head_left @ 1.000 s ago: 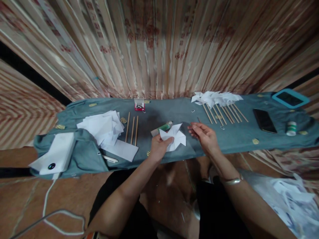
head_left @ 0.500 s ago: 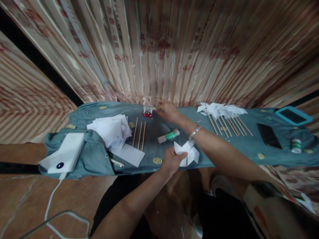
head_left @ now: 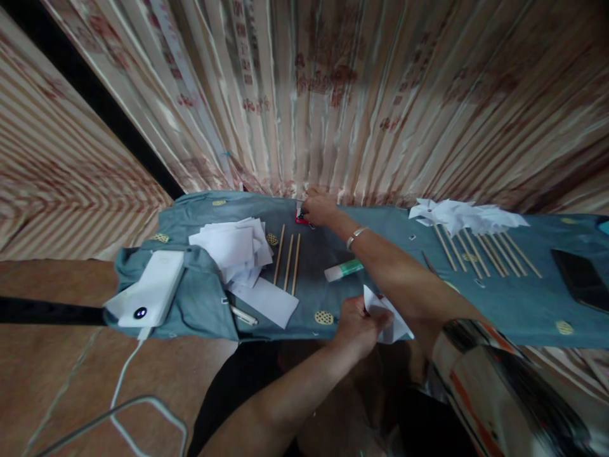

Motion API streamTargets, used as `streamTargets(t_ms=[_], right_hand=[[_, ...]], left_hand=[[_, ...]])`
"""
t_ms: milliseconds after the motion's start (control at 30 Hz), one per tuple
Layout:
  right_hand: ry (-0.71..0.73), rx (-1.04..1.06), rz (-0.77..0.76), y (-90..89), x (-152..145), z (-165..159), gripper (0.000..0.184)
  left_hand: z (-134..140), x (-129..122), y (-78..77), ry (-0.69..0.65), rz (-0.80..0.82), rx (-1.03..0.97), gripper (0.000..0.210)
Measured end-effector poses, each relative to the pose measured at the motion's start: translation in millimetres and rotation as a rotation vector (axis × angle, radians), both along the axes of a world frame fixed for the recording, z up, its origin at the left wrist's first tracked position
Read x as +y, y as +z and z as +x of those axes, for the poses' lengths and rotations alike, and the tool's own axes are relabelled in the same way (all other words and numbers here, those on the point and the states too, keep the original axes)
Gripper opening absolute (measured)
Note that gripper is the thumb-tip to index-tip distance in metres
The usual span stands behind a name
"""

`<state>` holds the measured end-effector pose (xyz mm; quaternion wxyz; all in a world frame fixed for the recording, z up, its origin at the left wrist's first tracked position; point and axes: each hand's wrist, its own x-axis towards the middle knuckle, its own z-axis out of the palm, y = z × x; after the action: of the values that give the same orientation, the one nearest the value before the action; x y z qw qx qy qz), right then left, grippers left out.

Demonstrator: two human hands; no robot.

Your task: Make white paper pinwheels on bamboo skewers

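We see a left hand pinching folded white paper between thumb and fingers at the near edge of the grey-green cloth. Beyond it, a right hand, a silver bracelet at its wrist, reaches to a small red box; its fingers cover part of the box, and we cannot tell whether they grip anything.

Just beyond the left hand lies a glue stick with a green label, one end hidden by the right forearm, its lettering too blurred for us to read. Behind the right hand, reddish characters run down the curtain, but we cannot make them out. The round dark display on a white device, well left of both hands, is too small to read.

Left of the left hand we find three wooden sticks, a paper stack and a white pen, partly covered. To the right of both hands, paper pinwheels overlap on sticks; farther right, a black phone is cut off.
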<state>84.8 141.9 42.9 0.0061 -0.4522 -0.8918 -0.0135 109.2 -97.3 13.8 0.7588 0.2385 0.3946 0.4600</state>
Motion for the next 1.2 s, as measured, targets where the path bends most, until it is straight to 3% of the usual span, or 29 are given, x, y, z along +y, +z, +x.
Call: streamTargets(t_ms=[333, 567, 1200], right_hand=[[0.013, 0.003, 0.011, -3.8, -1.6, -9.0, 0.032], [-0.003, 0.020, -0.005, -7.1, 1.8, -6.9, 0.032], [-0.013, 0.139, -0.013, -26.2, 14.7, -10.1, 0.030]], left_hand=[[-1.9, -2.8, 3.3, -0.034, 0.012, 0.035, 0.016], [-1.3, -2.1, 7.0, -0.042, 0.003, 0.026, 0.025], [5.6, -6.3, -2.2, -0.008, 0.020, -0.013, 0.027]])
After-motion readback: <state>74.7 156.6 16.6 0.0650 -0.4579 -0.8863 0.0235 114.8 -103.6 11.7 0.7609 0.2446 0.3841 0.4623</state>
